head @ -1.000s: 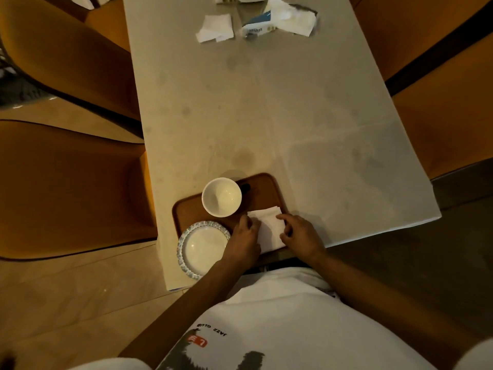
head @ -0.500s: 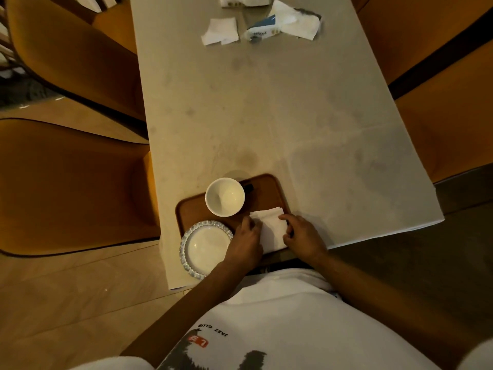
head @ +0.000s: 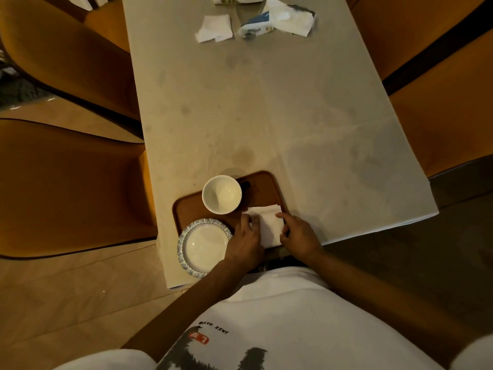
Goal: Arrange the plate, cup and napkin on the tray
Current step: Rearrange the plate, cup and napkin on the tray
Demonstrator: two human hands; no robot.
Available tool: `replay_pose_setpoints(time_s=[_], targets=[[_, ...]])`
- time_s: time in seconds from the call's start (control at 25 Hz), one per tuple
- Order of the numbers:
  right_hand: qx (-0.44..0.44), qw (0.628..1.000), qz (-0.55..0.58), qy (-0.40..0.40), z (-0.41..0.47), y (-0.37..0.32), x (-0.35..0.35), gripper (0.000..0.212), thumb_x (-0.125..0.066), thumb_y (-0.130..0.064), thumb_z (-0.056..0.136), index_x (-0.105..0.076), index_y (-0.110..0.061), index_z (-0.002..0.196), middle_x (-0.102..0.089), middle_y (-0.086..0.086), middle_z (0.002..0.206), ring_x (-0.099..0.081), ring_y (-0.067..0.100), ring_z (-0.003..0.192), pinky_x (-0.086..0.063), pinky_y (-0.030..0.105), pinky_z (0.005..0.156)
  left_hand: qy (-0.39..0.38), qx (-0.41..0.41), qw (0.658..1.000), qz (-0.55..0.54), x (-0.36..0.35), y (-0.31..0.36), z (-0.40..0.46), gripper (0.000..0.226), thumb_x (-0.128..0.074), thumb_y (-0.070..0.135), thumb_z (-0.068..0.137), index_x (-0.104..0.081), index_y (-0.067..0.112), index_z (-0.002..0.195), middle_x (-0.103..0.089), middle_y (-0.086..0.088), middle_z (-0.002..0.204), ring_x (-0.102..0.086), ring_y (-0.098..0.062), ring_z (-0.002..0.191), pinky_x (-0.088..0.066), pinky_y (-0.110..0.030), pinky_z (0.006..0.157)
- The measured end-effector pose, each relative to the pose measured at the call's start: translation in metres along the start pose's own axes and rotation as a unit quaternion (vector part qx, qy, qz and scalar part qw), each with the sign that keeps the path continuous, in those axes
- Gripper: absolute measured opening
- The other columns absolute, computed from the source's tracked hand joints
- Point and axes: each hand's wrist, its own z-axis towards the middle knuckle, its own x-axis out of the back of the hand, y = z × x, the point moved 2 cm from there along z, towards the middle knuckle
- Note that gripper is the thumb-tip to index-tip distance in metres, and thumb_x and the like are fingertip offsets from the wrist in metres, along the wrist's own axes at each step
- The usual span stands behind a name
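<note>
A brown wooden tray (head: pixel 262 182) lies at the near edge of the table. On it stand a white cup (head: pixel 221 194) at the far left and a white plate with a blue patterned rim (head: pixel 203 247) at the near left. A folded white napkin (head: pixel 268 225) lies on the tray's right side. My left hand (head: pixel 246 243) presses its left edge with the fingertips. My right hand (head: pixel 300 235) holds its right edge, thumb and fingers pinched on it.
The pale table (head: pixel 266 102) stretches away from me. Loose white tissues (head: pixel 214 28) and a torn tissue packet (head: pixel 277 20) lie at its far end. Orange chairs (head: pixel 66 188) stand on both sides of the table.
Both hands stay on the napkin; the fingers have shifted slightly along its edges. The camera has drifted a little.
</note>
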Motion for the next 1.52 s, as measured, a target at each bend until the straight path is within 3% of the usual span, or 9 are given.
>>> replay_pose_setpoints(time_s=[0.16,0.28,0.4,0.56,0.8,1.12,1.24,1.52], targets=[[0.018,1.000,-0.016,-0.001,-0.001,-0.005,0.002,0.053,-0.064,-0.012,0.089,-0.048,-0.024,0.138,-0.060,0.004,0.114,-0.058,0.017,0.096,-0.054,0.032,0.092,0.035,-0.022,0.998,0.049,0.006,0.002,-0.004,0.081,-0.068,0.041,0.087,-0.027,0.010,0.149,-0.032,-0.020,0.148,-0.039,-0.038,0.131,-0.048,-0.045,0.102],[0.118,0.988,-0.102,0.013,0.009,-0.019,0.019,0.050,-0.061,-0.012,0.092,-0.049,-0.026,0.138,-0.050,0.006,0.137,-0.057,0.025,0.114,-0.051,0.034,0.095,0.057,-0.088,0.991,0.082,0.004,0.010,-0.009,0.056,-0.066,0.031,0.089,-0.047,0.008,0.135,-0.050,-0.019,0.128,-0.051,-0.037,0.113,-0.050,-0.044,0.093],[0.203,0.947,-0.228,-0.097,0.032,-0.029,0.031,0.073,-0.071,-0.012,0.085,-0.037,-0.035,0.146,-0.034,0.005,0.148,-0.044,0.025,0.129,-0.048,0.034,0.100,0.032,-0.068,0.996,0.040,-0.002,0.012,-0.006,0.047,-0.063,0.020,0.090,-0.047,0.008,0.133,-0.053,-0.017,0.123,-0.054,-0.034,0.108,-0.052,-0.042,0.088],[0.221,0.914,-0.287,-0.182,0.051,-0.032,0.033,0.087,-0.079,-0.017,0.078,-0.032,-0.036,0.149,-0.031,0.001,0.148,-0.046,0.026,0.127,-0.050,0.034,0.098,0.027,-0.025,0.999,0.007,-0.006,0.012,0.004,0.061,-0.064,0.018,0.090,-0.037,0.009,0.143,-0.048,-0.019,0.133,-0.051,-0.036,0.116,-0.049,-0.043,0.095],[0.213,0.939,-0.226,-0.150,0.041,-0.026,0.026,0.079,-0.072,-0.014,0.085,-0.030,-0.035,0.149,-0.029,0.005,0.154,-0.044,0.028,0.130,-0.048,0.032,0.100,0.032,-0.020,0.999,0.030,-0.009,0.011,0.003,0.068,-0.070,0.024,0.087,-0.034,0.014,0.144,-0.044,-0.018,0.139,-0.048,-0.035,0.122,-0.048,-0.041,0.100],[0.127,0.979,-0.135,-0.087,0.020,-0.023,0.011,0.075,-0.071,-0.018,0.086,-0.032,-0.024,0.150,-0.031,0.009,0.148,-0.048,0.030,0.126,-0.046,0.039,0.105,0.027,-0.045,0.995,0.087,0.014,0.000,0.007,0.076,-0.077,0.035,0.080,-0.039,0.017,0.143,-0.042,-0.016,0.143,-0.043,-0.034,0.129,-0.047,-0.042,0.102],[0.092,0.987,-0.118,-0.055,0.009,-0.024,0.000,0.074,-0.069,-0.019,0.087,-0.030,-0.024,0.150,-0.029,0.009,0.148,-0.049,0.027,0.125,-0.046,0.034,0.104,0.036,-0.063,0.991,0.110,0.018,-0.005,0.005,0.072,-0.077,0.037,0.078,-0.044,0.015,0.139,-0.046,-0.015,0.137,-0.045,-0.033,0.124,-0.047,-0.040,0.098],[0.131,0.978,-0.161,-0.011,0.001,-0.028,0.003,0.081,-0.075,-0.027,0.082,-0.029,-0.023,0.149,-0.026,0.008,0.150,-0.048,0.028,0.124,-0.051,0.035,0.095,0.120,-0.012,0.993,0.003,0.020,-0.013,-0.012,0.051,-0.062,0.034,0.092,-0.050,0.013,0.136,-0.052,-0.011,0.137,-0.049,-0.028,0.123,-0.046,-0.036,0.104]])
